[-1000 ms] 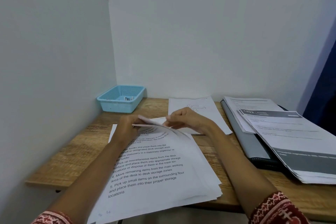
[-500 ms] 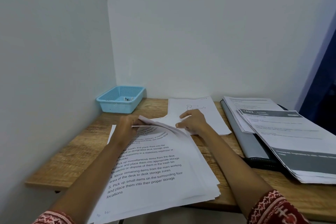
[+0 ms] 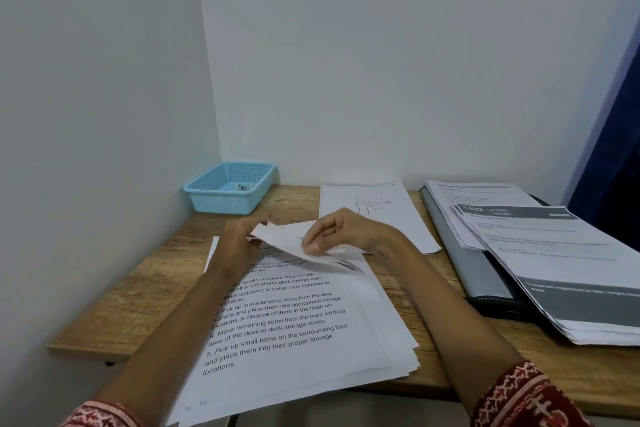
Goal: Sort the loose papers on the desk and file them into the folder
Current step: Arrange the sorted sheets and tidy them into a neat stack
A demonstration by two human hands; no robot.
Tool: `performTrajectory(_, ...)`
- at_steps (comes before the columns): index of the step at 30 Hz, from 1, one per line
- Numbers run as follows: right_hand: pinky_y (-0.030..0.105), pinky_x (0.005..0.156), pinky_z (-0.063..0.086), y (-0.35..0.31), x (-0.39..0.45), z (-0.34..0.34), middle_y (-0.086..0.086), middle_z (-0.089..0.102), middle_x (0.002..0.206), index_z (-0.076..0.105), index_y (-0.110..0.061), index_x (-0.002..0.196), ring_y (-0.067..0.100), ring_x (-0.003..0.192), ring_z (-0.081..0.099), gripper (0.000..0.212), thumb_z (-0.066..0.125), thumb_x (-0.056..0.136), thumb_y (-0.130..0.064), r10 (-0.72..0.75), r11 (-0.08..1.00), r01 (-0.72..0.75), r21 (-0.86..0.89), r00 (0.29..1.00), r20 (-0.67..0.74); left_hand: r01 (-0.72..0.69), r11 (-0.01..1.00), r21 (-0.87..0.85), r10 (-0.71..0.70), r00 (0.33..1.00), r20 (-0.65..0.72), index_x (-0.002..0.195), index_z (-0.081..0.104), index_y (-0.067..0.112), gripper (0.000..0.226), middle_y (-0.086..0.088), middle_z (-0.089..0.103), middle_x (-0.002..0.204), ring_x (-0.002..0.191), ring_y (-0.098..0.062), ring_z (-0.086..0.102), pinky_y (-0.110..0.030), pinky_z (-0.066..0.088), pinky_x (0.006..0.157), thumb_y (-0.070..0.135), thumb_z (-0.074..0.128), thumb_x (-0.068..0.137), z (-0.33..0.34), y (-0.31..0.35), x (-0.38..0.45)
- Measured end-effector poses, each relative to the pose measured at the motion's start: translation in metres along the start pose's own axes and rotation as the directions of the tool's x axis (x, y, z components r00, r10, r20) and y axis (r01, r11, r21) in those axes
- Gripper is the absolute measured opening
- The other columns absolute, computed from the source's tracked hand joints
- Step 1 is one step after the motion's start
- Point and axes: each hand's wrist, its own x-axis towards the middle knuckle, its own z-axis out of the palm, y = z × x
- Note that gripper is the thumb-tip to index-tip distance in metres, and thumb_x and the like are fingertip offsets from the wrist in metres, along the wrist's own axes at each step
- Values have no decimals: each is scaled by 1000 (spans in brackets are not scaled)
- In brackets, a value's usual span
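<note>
Papers (image 3: 294, 329) fanned unevenly, top corners lifted by hands.

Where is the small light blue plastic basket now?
In the head view, the light blue perforated plastic basket sits at the wooden desk's far left corner, against the walls.

Bare desk (image 3: 149, 291) left; basket (image 3: 230, 188) blocks the corner.

single head-worn view, forward and down, close over the desk (image 3: 145, 295) toward the wall corner
</note>
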Motion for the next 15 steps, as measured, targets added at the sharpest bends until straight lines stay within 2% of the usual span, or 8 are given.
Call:
performTrajectory(2,19,80,50,-2,-1,-4,4,72,88,72,-14,87,11,87,67,7,68,84,-9,-10,1000,11,20,999,-53,23,1000,-18,-23,1000,21,88,74,15,40,39,59,69,79,10,64,-2,45,66,-19,68,68,-4,7,-1)
performTrajectory(4,21,72,53,2,0,-12,3,71,86,70,-12,86,14,79,67,3,68,85,-14,14,1000,-7,26,962,-273,35,999,-34,-34,998,45,83,71,29,47,42,59,70,80,15,62,-1,44,67,-16,69,70,-6,13,-1)
performTrajectory(6,27,72,51,16,5,-21,1,67,85,69,-11,89,16,79,64,8,72,82,-14,32,976,-140,-164,844,-536,44,999,-30,-42,998,52,77,64,53,70,43,57,72,79,24,56,2,42,68,-17,67,72,-9,18,0)
performTrajectory(7,29,75,49,25,7,-25,-1,64,87,69,-11,93,15,83,61,15,74,80,-15,28,931,-243,-272,790,-612,36,999,-27,-35,998,54,69,59,62,80,42,57,75,79,27,54,3,40,68,-17,66,72,-9,20,0)
performTrajectory(9,26,78,43,38,12,-26,-2,59,92,66,-13,103,14,90,56,31,77,76,-23,62,878,-348,-329,764,-642,17,1000,-5,-17,998,63,66,51,73,93,49,52,73,78,30,51,4,39,67,-19,64,72,-10,20,1)
performTrajectory(11,26,76,40,42,16,-21,-3,57,94,61,-16,110,13,91,54,43,79,73,-29,112,882,-369,-292,767,-632,-3,1000,25,2,999,45,74,57,64,86,53,49,73,75,31,50,5,37,64,-21,64,70,-8,16,1)
performTrajectory(12,26,76,40,43,17,-19,-3,57,94,60,-17,112,13,91,53,48,80,71,-31,115,878,-375,-298,769,-629,-4,999,42,3,999,36,83,62,52,76,48,54,75,73,31,49,6,37,63,-22,64,70,-8,15,0)
performTrajectory(15,25,75,40,43,21,-14,-3,57,92,59,-16,113,13,89,54,51,82,70,-28,105,874,-375,-311,769,-631,-16,997,72,14,999,38,92,73,16,45,10,70,90,76,32,49,6,37,65,-22,65,70,-6,11,-1)
